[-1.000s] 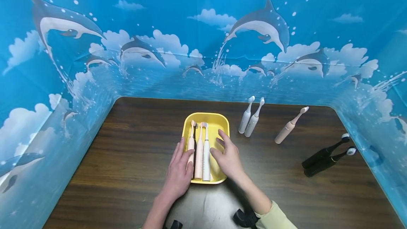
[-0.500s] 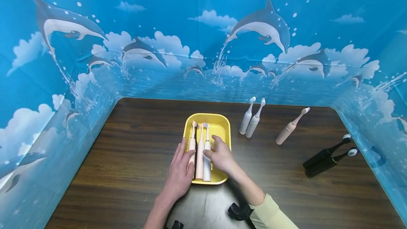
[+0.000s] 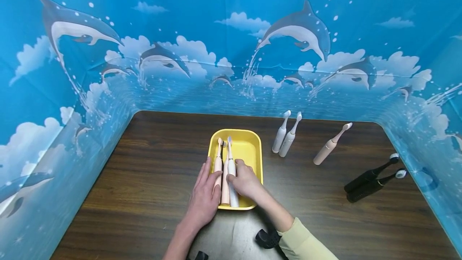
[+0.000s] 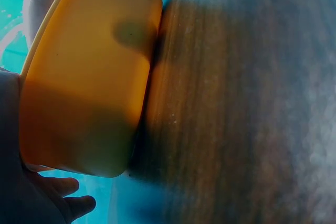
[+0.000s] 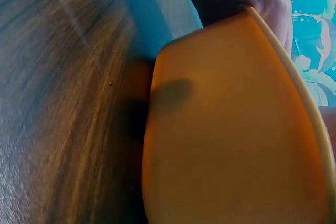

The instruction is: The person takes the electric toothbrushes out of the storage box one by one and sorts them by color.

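A yellow tray (image 3: 250, 144) sits mid-table on the dark wood. Along its left side lie a pink toothbrush (image 3: 218, 160), a second pink one (image 3: 225, 189) and a white toothbrush (image 3: 230, 164). My right hand (image 3: 240, 176) curls its fingers and thumb round the white toothbrush's handle. My left hand (image 3: 208, 183) lies flat with straight fingers on the tray's left rim, beside the outer pink brush. The left wrist view shows only the tray's outer wall (image 4: 89, 77). In the right wrist view the same wall (image 5: 226, 145) fills the frame, blurred.
Two white toothbrushes (image 3: 285, 135) lie right of the tray, with a pink one (image 3: 330, 145) farther right. Two black toothbrushes (image 3: 371, 179) rest near the right edge. A blue dolphin-print backdrop (image 3: 231, 51) walls the table (image 3: 144, 171) on three sides.
My right hand slid left across the tray from its bare right half and closed on the white toothbrush, whose head has shifted slightly left. The left hand stayed put.
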{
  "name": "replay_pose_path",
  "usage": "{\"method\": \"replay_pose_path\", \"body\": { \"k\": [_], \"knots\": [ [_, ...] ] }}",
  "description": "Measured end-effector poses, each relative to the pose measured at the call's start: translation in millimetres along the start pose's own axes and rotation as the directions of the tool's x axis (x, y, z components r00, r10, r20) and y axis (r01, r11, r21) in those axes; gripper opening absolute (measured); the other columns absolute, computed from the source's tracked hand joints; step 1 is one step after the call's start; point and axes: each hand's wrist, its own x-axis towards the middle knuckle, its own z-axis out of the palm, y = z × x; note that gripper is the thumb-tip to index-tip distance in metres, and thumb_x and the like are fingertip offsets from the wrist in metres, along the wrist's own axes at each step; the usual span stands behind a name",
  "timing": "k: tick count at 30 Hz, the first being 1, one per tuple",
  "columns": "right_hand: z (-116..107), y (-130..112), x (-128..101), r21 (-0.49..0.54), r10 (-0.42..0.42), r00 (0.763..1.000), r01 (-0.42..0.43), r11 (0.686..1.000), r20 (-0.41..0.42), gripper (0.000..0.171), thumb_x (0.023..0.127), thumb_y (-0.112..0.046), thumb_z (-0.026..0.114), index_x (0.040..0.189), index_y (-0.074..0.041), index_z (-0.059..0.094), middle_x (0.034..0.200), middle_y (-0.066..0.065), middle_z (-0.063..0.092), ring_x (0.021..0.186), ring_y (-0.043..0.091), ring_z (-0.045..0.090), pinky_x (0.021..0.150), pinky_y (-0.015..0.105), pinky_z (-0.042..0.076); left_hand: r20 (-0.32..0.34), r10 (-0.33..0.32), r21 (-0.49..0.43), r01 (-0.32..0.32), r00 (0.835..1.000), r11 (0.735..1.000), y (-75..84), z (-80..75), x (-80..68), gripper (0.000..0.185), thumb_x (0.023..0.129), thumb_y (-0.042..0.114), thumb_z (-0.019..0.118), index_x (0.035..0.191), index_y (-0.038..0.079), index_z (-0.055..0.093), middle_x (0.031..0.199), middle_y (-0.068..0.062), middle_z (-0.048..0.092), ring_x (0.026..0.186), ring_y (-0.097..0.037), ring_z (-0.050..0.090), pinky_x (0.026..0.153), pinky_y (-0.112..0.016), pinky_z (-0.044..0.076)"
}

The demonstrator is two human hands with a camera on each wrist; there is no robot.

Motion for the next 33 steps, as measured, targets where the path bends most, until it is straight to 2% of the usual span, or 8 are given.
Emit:
{"method": "replay_pose_path", "body": {
  "k": [5,11,16,21,24,26,29,33],
  "knots": [
    [1,2,-1,-0.025,-0.048,0.999,0.048,0.999,0.017,0.053,0.09,-0.011,0.071,0.135,0.01,0.053,0.115,0.022,0.068,0.102,0.032,0.064,0.091,0.049,0.054,0.022,-0.021,-0.015,0.022,1.0,1.0,1.0,-0.2,0.8,0.033,0.091,0.002,0.058,0.122,-0.003,0.067,0.162,-0.026,0.031,0.145,-0.05,0.033,0.113,-0.06,0.034],
    [-3,1,-11,0.047,-0.146,0.989,0.146,0.988,-0.01,0.055,0.089,-0.002,0.071,0.14,0.007,0.051,0.104,0.013,0.068,0.087,0.021,0.066,0.077,0.039,0.056,0.022,-0.016,-0.021,0.017,1.0,1.0,0.9,0.6,1.0,0.038,0.088,0.002,0.06,0.126,-0.004,0.064,0.162,-0.025,0.032,0.144,-0.05,0.034,0.115,-0.059,0.033],
    [-13,-3,-22,0.153,-0.201,0.974,0.216,0.964,-0.103,0.053,0.089,0.003,0.07,0.139,0.005,0.052,0.111,0.015,0.066,0.083,0.018,0.066,0.069,0.031,0.056,0.017,-0.009,-0.018,0.009,1.0,1.0,0.2,0.0,1.0,0.037,0.088,0.002,0.06,0.125,-0.004,0.065,0.162,-0.025,0.032,0.144,-0.05,0.034,0.115,-0.058,0.032],
    [-39,-6,-36,0.302,-0.22,0.938,0.299,0.905,-0.268,0.053,0.087,0.009,0.071,0.137,0.003,0.054,0.117,0.018,0.065,0.091,0.027,0.069,0.07,0.031,0.059,0.017,-0.004,-0.015,0.004,1.0,1.0,-0.2,0.0,0.9,0.036,0.089,0.001,0.06,0.124,-0.004,0.065,0.162,-0.026,0.032,0.144,-0.051,0.034,0.115,-0.059,0.032],
    [-57,-4,-44,0.337,-0.234,0.89,0.375,0.864,-0.391,0.054,0.087,0.012,0.071,0.137,0.004,0.052,0.119,0.019,0.063,0.096,0.029,0.068,0.072,0.029,0.061,0.017,-0.004,-0.017,0.004,1.0,1.0,-0.1,-0.1,1.1,0.036,0.089,0.001,0.06,0.124,-0.005,0.065,0.162,-0.025,0.031,0.144,-0.05,0.034,0.116,-0.059,0.031],
    [-68,1,-47,0.312,-0.257,0.841,0.435,0.844,-0.477,0.055,0.085,0.015,0.071,0.136,0.006,0.05,0.119,0.02,0.062,0.097,0.029,0.068,0.073,0.027,0.061,0.018,-0.005,-0.016,0.006,1.0,1.0,0.0,-0.1,1.2,0.036,0.089,0.001,0.06,0.124,-0.005,0.065,0.162,-0.024,0.031,0.144,-0.05,0.034,0.116,-0.059,0.031],
    [-82,11,-49,0.231,-0.302,0.746,0.517,0.824,-0.594,0.058,0.082,0.019,0.073,0.134,0.011,0.048,0.119,0.024,0.061,0.097,0.026,0.067,0.074,0.024,0.06,0.019,-0.009,-0.018,0.009,1.0,1.0,0.0,0.1,0.8,0.035,0.089,0.0,0.059,0.124,-0.005,0.065,0.162,-0.025,0.031,0.144,-0.05,0.034,0.115,-0.059,0.032],
    [-94,26,-47,0.112,-0.318,0.633,0.542,0.833,-0.706,0.058,0.08,0.019,0.075,0.131,0.012,0.048,0.118,0.025,0.06,0.097,0.02,0.065,0.076,0.019,0.057,0.013,-0.006,-0.022,0.006,1.0,1.0,0.2,0.8,0.6,0.035,0.089,0.0,0.06,0.123,-0.005,0.065,0.161,-0.026,0.032,0.144,-0.05,0.034,0.114,-0.059,0.033]
  ]
}}
